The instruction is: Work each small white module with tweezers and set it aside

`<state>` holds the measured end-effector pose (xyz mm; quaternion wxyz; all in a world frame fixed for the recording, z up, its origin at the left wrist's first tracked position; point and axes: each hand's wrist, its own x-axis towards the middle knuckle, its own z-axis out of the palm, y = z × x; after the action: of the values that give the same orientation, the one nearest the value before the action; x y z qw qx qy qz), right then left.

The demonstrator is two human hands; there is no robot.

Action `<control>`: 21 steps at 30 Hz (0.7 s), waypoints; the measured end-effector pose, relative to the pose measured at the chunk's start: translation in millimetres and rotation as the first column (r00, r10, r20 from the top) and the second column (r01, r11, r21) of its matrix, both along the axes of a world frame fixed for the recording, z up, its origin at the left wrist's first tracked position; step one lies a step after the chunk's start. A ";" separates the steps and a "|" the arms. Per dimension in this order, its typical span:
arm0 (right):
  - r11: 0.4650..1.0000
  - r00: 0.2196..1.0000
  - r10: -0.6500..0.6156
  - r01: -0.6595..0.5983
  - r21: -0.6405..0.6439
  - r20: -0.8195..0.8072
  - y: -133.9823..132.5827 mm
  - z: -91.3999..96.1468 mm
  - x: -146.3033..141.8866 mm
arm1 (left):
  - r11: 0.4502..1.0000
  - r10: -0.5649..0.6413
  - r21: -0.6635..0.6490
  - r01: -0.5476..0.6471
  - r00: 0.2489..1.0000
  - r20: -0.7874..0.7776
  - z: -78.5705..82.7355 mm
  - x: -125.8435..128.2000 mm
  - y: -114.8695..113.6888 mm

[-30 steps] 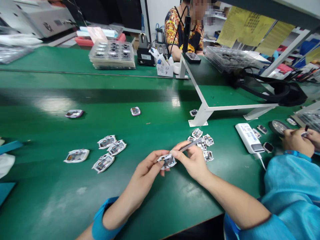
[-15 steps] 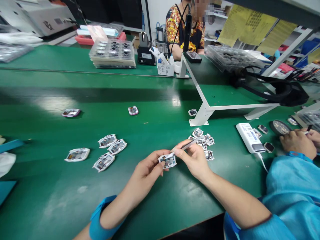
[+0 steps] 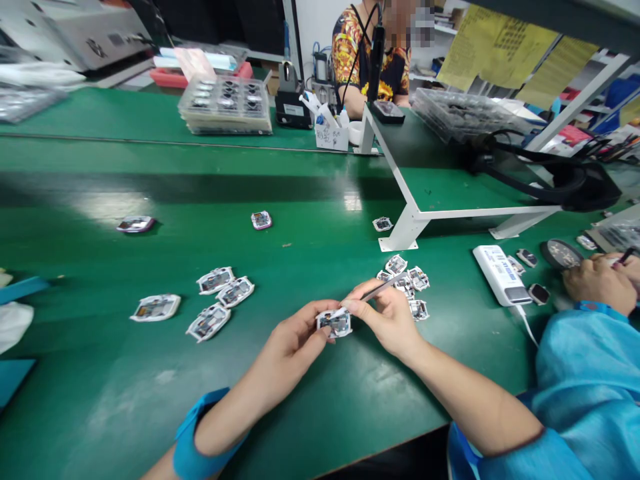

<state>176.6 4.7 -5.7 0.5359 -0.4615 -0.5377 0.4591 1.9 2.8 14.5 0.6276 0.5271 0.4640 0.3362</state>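
My left hand (image 3: 295,343) pinches a small white watch case (image 3: 341,325) with its electronics exposed, thumb on the near side and fingers behind. In my right hand (image 3: 387,317) is a slim grey tool with a white tip (image 3: 379,288), gripped between thumb and fingers. Its tip meets the upper part of the case; whether it is tweezers or a flat pick I cannot tell. Behind my right hand lies a cluster of similar open cases (image 3: 418,278), partly covered by the hand and tool. Left of my left hand rest several more cases (image 3: 235,292).
Farther back sit a purple-edged case (image 3: 136,224), another case (image 3: 261,220) and one beside the white-legged stand (image 3: 407,230). A white cabled device (image 3: 500,275) lies to the right, near a co-worker's hand (image 3: 597,287). Another person is across the bench.
The three cases in the back row have slid slightly left, while the nearer cases stay put. My hands keep nearly the same pose, the tool still at the case.
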 end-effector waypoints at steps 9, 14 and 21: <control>1.000 1.000 0.002 -0.002 0.001 -0.015 0.2 0.8 -0.1 | 1.000 0.001 0.018 -0.001 0.999 -0.039 1.0 -1.4 0.4; 1.000 0.999 -0.006 0.006 -0.006 -0.033 -0.5 0.0 -2.0 | 1.000 0.022 -0.008 -0.023 0.999 -0.039 -3.3 -1.2 0.7; 0.996 0.993 -0.075 0.071 -0.046 -0.087 -1.4 0.7 -2.6 | 0.982 0.130 -0.157 -0.106 0.980 0.153 0.5 1.6 -1.0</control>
<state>174.0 3.3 -5.0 0.5656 -0.4714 -0.4864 0.4704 3.5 1.8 15.0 0.6796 0.4212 0.4655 0.3795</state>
